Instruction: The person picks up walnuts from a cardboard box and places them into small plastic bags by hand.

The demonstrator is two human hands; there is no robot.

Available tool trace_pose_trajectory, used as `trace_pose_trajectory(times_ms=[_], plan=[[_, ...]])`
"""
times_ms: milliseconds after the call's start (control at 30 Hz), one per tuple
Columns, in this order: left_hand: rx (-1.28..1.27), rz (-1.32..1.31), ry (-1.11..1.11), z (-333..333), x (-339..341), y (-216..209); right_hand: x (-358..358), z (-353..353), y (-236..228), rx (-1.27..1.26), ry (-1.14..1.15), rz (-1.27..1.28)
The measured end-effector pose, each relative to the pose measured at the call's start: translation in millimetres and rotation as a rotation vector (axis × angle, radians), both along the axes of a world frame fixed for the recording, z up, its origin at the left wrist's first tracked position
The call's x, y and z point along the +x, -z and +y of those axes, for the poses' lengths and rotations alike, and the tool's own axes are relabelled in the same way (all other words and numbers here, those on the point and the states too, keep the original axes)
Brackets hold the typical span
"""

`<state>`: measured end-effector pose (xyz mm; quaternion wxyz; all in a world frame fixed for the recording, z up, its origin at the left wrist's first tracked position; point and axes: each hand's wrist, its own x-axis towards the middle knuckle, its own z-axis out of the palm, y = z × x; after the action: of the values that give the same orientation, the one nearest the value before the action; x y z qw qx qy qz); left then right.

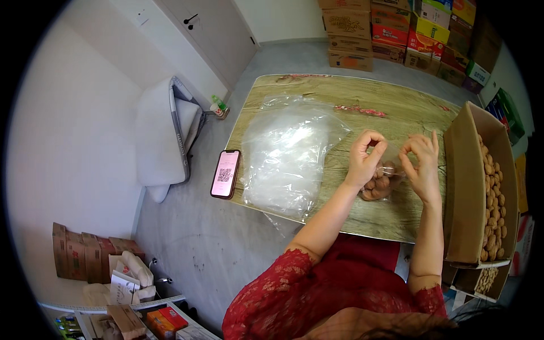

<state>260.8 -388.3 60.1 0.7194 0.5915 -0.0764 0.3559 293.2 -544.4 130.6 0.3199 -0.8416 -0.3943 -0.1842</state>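
Note:
A clear plastic bag [381, 180] with several walnuts in its bottom rests on the right part of the wood-patterned table [351, 218]. My left hand [365, 157] pinches the upper left of the bag, thumb against forefinger. At the upper right, my right hand [420, 164] holds the bag's edge between thumb and forefinger, its other fingers raised. The thin film between both hands is hard to make out. Left of my left hand lies a wide, shiny pile of clear plastic bags [286, 161].
A tall cardboard box [467, 187] of walnuts [494, 209] stands beside the table's right edge, above a lower box of peanuts [486, 279]. A phone [225, 174] lies at the table's left edge. Stacked cartons [348, 25] line the far wall; a folded grey-edged mattress [164, 133] leans at left.

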Motion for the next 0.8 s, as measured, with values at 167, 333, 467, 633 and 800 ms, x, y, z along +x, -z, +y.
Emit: trace_pose_trajectory(times_ms=[167,333,467,633,800], plan=[[-0.039,0.012,0.034,4,3,5,-2,-19,7,0.034,0.057,0.003],[-0.118,-0.011,0.081,-1,14,12,0,-46,13,-0.015,0.112,0.009],[-0.198,0.063,0.057,0,11,10,4,-57,24,-0.056,0.143,0.009],[-0.176,0.069,-0.009,1,18,14,3,-61,35,0.059,0.247,0.22],[-0.02,0.289,0.097,12,20,34,8,-59,58,0.185,0.181,0.205]])
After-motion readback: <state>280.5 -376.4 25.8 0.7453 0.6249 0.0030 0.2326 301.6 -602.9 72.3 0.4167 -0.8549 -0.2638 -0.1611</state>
